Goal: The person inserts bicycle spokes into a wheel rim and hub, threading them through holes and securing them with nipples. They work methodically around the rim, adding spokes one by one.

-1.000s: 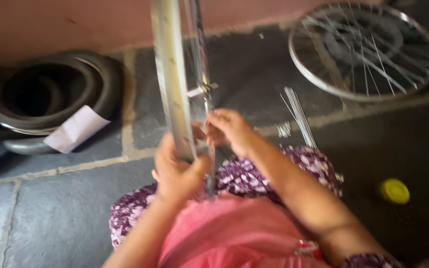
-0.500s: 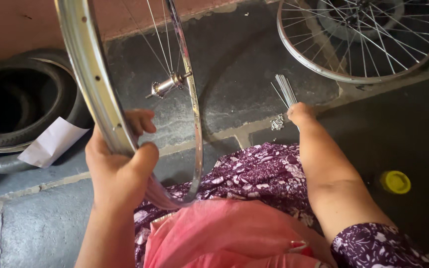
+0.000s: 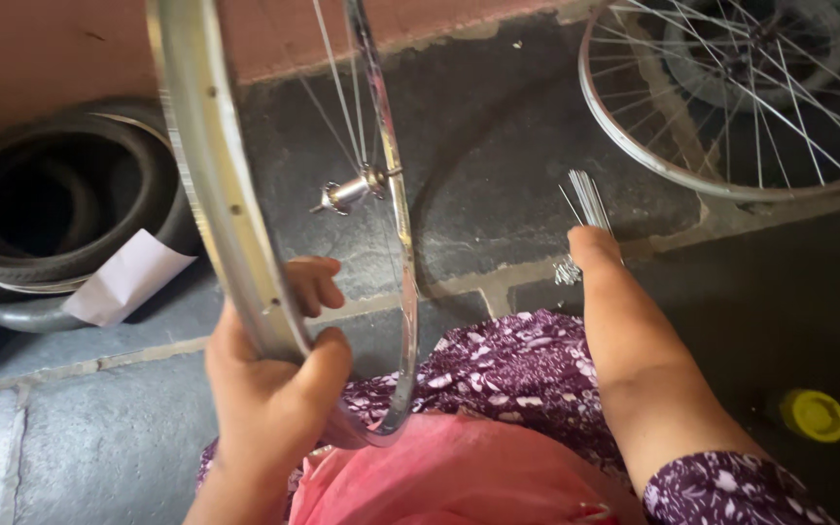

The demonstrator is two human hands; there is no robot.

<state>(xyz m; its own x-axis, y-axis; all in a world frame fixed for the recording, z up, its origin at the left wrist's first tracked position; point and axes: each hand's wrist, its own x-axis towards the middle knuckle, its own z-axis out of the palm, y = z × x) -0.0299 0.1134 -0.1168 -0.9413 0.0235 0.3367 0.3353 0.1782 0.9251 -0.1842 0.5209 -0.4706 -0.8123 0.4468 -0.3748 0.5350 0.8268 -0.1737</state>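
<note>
My left hand [image 3: 274,365] grips the near side of a bare metal bicycle rim [image 3: 221,204] that stands upright over my lap. Its hub [image 3: 347,192] hangs in the middle on a few thin spokes. My right hand [image 3: 593,248] reaches out to the floor and rests on a bundle of loose silver spokes [image 3: 587,199]; the fingers are hidden behind the wrist, so I cannot see the grip. My lap shows a purple flowered cloth [image 3: 507,374] and a pink one [image 3: 459,481].
A fully spoked wheel [image 3: 741,87] lies flat on the dark stone floor at the top right. Black tyres [image 3: 51,209] with a white paper [image 3: 123,277] lie at the left by a reddish wall. A yellow cap [image 3: 814,415] sits at the lower right.
My right hand left the rim and went out to the spoke bundle on the floor. The rim swung left and tilted, held by my left hand alone.
</note>
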